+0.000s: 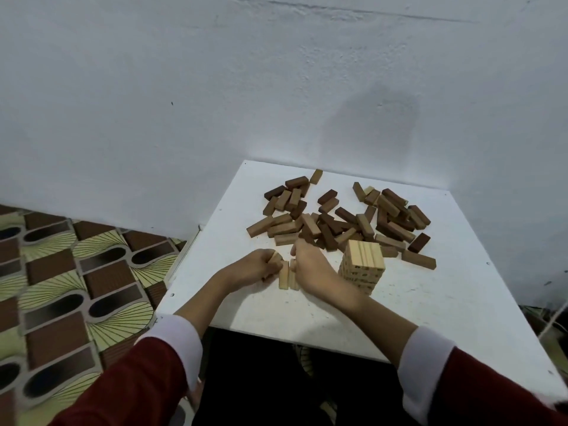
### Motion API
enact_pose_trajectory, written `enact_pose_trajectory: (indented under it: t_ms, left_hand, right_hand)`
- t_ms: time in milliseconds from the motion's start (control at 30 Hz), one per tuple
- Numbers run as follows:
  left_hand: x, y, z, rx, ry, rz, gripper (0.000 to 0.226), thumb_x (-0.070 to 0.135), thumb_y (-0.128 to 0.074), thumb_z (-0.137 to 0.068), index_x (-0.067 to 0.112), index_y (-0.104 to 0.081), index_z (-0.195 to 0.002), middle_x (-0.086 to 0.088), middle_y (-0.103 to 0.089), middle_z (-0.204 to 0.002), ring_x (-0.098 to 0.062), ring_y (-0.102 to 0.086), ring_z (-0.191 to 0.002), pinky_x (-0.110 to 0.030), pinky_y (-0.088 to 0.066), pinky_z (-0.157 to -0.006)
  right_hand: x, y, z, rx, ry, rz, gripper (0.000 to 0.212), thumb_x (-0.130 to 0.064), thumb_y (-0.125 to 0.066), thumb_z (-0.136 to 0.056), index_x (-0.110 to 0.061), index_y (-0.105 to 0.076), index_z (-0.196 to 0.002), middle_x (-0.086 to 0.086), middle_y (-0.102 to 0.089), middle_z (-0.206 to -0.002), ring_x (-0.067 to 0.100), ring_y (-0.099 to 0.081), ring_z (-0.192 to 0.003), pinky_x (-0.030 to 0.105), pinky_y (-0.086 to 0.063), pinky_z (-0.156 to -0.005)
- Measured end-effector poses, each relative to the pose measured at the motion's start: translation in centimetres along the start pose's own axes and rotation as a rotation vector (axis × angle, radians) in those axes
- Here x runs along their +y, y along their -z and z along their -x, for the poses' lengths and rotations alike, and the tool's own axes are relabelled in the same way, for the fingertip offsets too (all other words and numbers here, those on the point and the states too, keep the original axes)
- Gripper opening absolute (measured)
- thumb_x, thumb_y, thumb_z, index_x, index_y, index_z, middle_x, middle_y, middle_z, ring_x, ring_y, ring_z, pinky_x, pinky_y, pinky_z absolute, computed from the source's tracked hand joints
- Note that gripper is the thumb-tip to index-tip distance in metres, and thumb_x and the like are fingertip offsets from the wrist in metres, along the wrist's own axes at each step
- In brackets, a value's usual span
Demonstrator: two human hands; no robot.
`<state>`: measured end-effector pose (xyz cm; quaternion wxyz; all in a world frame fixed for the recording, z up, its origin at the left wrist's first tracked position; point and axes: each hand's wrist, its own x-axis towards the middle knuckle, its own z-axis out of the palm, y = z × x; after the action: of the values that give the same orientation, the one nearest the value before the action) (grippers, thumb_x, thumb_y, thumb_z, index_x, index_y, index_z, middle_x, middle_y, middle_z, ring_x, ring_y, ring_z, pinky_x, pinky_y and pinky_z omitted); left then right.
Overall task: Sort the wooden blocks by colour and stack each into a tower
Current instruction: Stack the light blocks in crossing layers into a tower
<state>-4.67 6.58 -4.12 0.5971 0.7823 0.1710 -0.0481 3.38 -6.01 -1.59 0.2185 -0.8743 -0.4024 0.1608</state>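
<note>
The left hand (259, 267) curls its fingers (270, 276) round a pale block (275, 259). The right hand (310, 262) rests against two or three pale blocks (284, 275) lying flat side by side near the desk's (430, 302) left edge; whether its fingers pinch them cannot be told, as they are hidden. These blocks lie between the hands, long axes running toward the near edge. Just right of the right wrist stands one pale tower (362, 265), several layers high. Behind it, toward the far edge, lies a loose pile (338, 216) of mid-brown and dark-brown blocks, too many and overlapped to count. The next layer probably goes rightward onto the tower; the right hand is nearer.
</note>
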Motion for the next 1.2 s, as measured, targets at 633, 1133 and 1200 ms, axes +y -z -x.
enact_pose_trajectory:
  t_ms: [633,1133,1200]
  left_hand:
    - [-1.7,-2.0,-2.0,0.489,-0.031,-0.253,0.019,0.016,-0.057,-0.092,0.008,-0.056,-0.110,-0.001,-0.054,-0.085,-0.014,-0.053,-0.081,-0.011,-0.035,-0.066]
    - [-3.0,-3.2,-1.4,0.505,-0.166,-0.243,0.026,0.025,-0.076,-0.076,0.014,-0.067,-0.098,0.000,-0.057,-0.096,-0.009,-0.055,-0.085,-0.014,-0.040,-0.071]
    - [-3.3,-3.0,-1.5,0.397,-0.167,-0.289,0.056,0.032,-0.083,-0.066,0.017,-0.060,-0.115,0.002,-0.051,-0.105,-0.009,-0.049,-0.096,-0.010,-0.037,-0.076]
  right_hand:
    - [3.7,-5.3,0.8,0.228,-0.092,-0.250,0.029,0.001,-0.042,-0.093,-0.006,-0.051,-0.120,0.005,-0.043,-0.122,0.024,-0.053,-0.102,0.040,-0.044,-0.092]
    - [5.0,-6.8,1.7,0.352,0.054,-0.341,0.037,-0.001,-0.055,-0.085,-0.003,-0.052,-0.122,0.006,-0.047,-0.117,0.016,-0.053,-0.088,0.041,-0.049,-0.083]
    - [5.1,-6.9,1.6,0.377,0.036,-0.349,0.036,-0.001,-0.056,-0.084,-0.004,-0.053,-0.121,0.002,-0.047,-0.113,0.018,-0.054,-0.089,0.042,-0.049,-0.083]
